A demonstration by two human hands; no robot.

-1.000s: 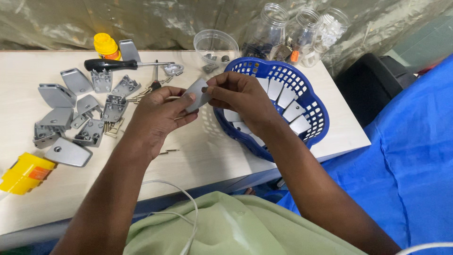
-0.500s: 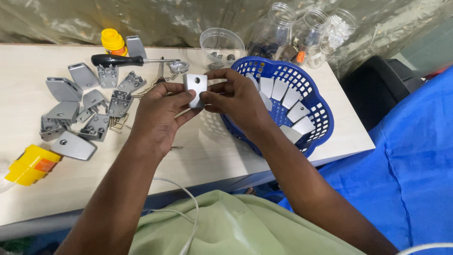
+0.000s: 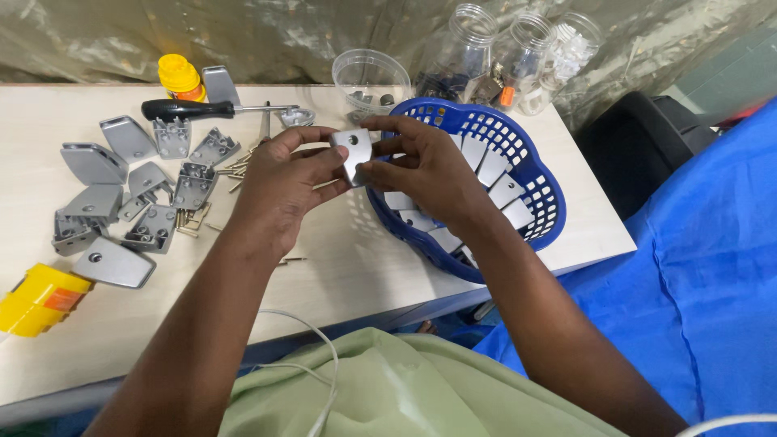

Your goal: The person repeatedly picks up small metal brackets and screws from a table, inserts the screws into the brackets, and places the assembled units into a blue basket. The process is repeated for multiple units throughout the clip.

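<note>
On the left of the pale surface lie a yellow object, cut off by the frame edge, and a loose spread of grey metal brackets, some face down with their ribbed insides showing, with small brass-coloured screws scattered beside them. Behind these rest a black-handled screwdriver and a yellow-lidded container.

In the middle, the left hand and the right hand meet over the surface, both pinching one small grey metal plate with a hole in it, fingertips on its edges. It is held up in the air, just beside the rim of the blue basket.

By the look of it the work is midway: the basket already holds a row of similar grey plates, while many brackets remain on the left.

Behind, a clear cup and clear jars hold small parts too blurred to name. The plate's underside is hidden, and the right hand covers part of the basket's contents.
</note>
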